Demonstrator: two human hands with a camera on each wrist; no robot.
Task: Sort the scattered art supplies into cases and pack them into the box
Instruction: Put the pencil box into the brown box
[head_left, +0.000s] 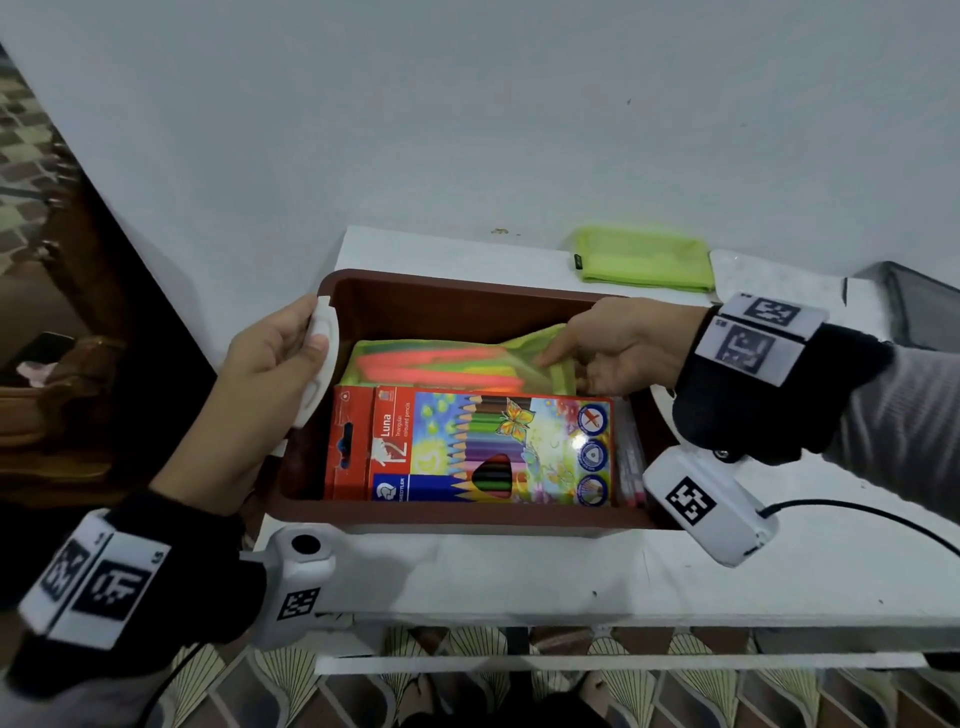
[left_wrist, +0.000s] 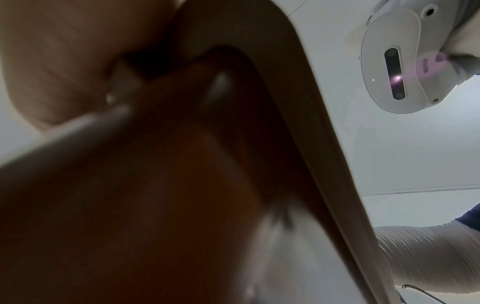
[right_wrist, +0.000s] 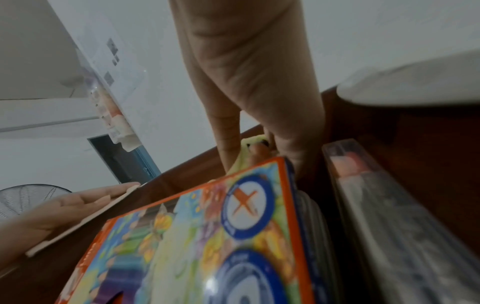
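Note:
A brown box (head_left: 467, 517) with white end handles stands on the white table (head_left: 519, 577). My left hand (head_left: 280, 358) grips its left handle (head_left: 326, 387), thumb on top. Inside, at the front, lies a red Luna coloured-pencil pack (head_left: 467, 447). Behind it lies a green mesh pouch (head_left: 457, 358) full of orange and pink markers. My right hand (head_left: 623, 343) reaches into the box and pinches the pouch's right end; the right wrist view shows green fabric (right_wrist: 249, 144) between the fingers (right_wrist: 285, 115). A clear pen case (head_left: 631, 467) stands along the box's right wall.
A second green pouch (head_left: 644, 260) lies flat on the table behind the box by the wall. A dark mesh tray (head_left: 919, 306) sits at the far right. A black cable (head_left: 857, 512) crosses the table's right part. The table's left edge runs just left of the box.

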